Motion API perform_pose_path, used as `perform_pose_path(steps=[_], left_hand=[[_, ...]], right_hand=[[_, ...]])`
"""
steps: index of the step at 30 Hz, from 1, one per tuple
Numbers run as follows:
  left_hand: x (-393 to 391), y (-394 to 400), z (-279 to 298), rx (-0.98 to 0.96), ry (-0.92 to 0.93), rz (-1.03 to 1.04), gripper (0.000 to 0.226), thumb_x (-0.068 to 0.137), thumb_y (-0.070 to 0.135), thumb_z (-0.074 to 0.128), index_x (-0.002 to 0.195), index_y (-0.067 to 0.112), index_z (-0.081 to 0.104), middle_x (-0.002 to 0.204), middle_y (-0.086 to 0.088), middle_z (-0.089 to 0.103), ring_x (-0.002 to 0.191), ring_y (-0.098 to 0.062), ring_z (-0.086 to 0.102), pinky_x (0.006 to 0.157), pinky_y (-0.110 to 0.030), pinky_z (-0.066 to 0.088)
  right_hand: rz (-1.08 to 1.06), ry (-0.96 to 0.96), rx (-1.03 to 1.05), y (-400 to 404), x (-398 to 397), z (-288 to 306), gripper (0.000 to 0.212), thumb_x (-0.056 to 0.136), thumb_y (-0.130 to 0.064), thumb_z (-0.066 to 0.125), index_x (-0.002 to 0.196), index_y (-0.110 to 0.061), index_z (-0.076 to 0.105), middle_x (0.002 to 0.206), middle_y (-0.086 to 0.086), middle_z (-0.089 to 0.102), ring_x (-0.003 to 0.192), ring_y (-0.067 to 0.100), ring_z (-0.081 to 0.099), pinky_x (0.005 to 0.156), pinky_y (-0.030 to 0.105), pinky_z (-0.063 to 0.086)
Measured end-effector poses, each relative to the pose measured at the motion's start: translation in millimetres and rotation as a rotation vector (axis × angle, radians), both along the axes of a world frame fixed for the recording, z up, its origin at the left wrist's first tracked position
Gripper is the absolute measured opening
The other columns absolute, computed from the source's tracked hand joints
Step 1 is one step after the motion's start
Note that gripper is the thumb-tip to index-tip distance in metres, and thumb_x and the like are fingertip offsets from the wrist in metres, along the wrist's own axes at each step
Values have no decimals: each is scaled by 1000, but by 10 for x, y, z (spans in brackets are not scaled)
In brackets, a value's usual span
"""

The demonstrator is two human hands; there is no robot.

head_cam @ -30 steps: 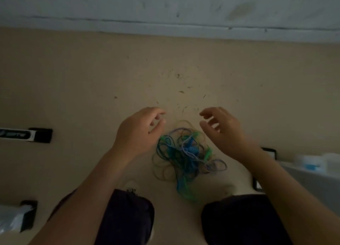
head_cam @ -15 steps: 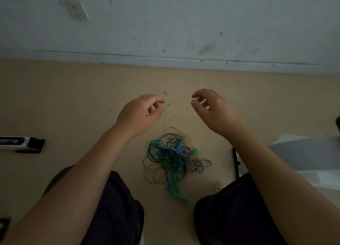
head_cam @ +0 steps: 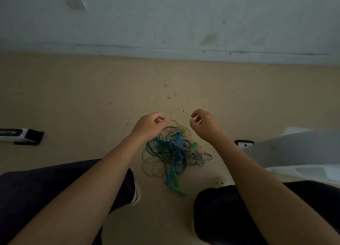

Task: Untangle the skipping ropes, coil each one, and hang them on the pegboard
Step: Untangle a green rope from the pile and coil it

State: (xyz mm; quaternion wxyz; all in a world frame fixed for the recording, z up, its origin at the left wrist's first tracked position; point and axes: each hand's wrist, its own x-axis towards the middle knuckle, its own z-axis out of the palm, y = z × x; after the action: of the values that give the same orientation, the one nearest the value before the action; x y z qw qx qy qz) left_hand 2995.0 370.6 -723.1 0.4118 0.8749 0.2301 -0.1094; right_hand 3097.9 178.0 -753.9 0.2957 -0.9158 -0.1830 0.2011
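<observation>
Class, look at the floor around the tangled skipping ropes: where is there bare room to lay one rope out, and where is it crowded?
Bare floor lies between the wall, the black-and-white object at left and the left hand. Crowded: the rope tangle sits between both knees, with the right hand above it and a pale object at right.

My skipping ropes (head_cam: 173, 152) are a tangle of blue, green, pale yellowish and blue-and-white twisted cord, lying on the beige floor (head_cam: 92, 97) flecked with dark specks; the wall (head_cam: 165, 20) ahead is pale grey-white, my trousers (head_cam: 220, 213) black
</observation>
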Motion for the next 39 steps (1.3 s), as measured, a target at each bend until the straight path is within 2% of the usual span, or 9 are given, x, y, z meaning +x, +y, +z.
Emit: perform_pose_path(steps=[10,14,17,19,22,27,30,34,39], left_hand=[[344,52,-2070,-137,254,36,46,88,49,70,125,22,64,111,6,60,105,-15,57,84,-29,47],[369,42,-2406,-141,296,-5,55,85,56,69,128,23,63,116,4,59,105,-16,58,83,-29,47],[415,39,-2396,-117,293,-103,25,89,50,68,89,25,67,86,6,59,85,-16,56,64,-27,39],[399,74,-2327,-131,307,-121,25,89,45,70,73,28,61,72,7,54,71,-14,52,57,-28,34],[347,105,-2162,-150,303,-133,25,90,37,72,74,20,62,69,4,54,67,-14,51,57,-28,34],[306,101,-1464,-233,163,-45,20,92,27,70,87,8,69,90,-11,71,84,-25,65,74,-33,49],[267,113,-850,-271,16,4,14,93,23,69,83,13,70,86,-7,72,75,-15,63,70,-29,45],[181,140,98,-286,-242,60,21,92,19,70,72,23,65,68,5,65,52,6,53,58,-14,41],[-33,138,1223,-290,-534,88,18,90,16,73,75,24,67,69,6,68,57,5,57,64,-12,44]], right_hand=[[94,390,-102,169,252,-1796,38,76,-51,79,99,-22,69,91,-4,63,82,13,60,71,30,50],[153,436,-56,165,154,-2134,37,66,-52,85,90,-33,65,78,-6,40,64,7,38,55,18,27],[192,378,-39,180,186,-2148,16,76,-30,84,82,-19,73,68,-11,41,55,-4,34,49,11,27],[212,366,-63,208,224,-2055,11,82,-20,79,79,-12,72,64,-15,45,52,-2,40,50,9,27],[183,408,-105,237,200,-1837,9,86,-20,73,80,-18,67,74,-11,54,67,2,48,60,19,36],[79,500,91,287,5,-1232,12,89,-23,70,88,-14,62,85,-1,63,78,13,57,70,26,46],[53,559,202,293,-64,-720,22,81,-32,79,97,-22,66,99,3,70,91,18,66,83,34,53],[50,423,366,290,-125,154,3,86,-16,74,87,-13,73,78,4,69,71,10,63,73,29,51],[30,247,605,244,-310,1420,7,85,-10,74,81,-16,74,72,5,66,68,14,58,68,31,46]])
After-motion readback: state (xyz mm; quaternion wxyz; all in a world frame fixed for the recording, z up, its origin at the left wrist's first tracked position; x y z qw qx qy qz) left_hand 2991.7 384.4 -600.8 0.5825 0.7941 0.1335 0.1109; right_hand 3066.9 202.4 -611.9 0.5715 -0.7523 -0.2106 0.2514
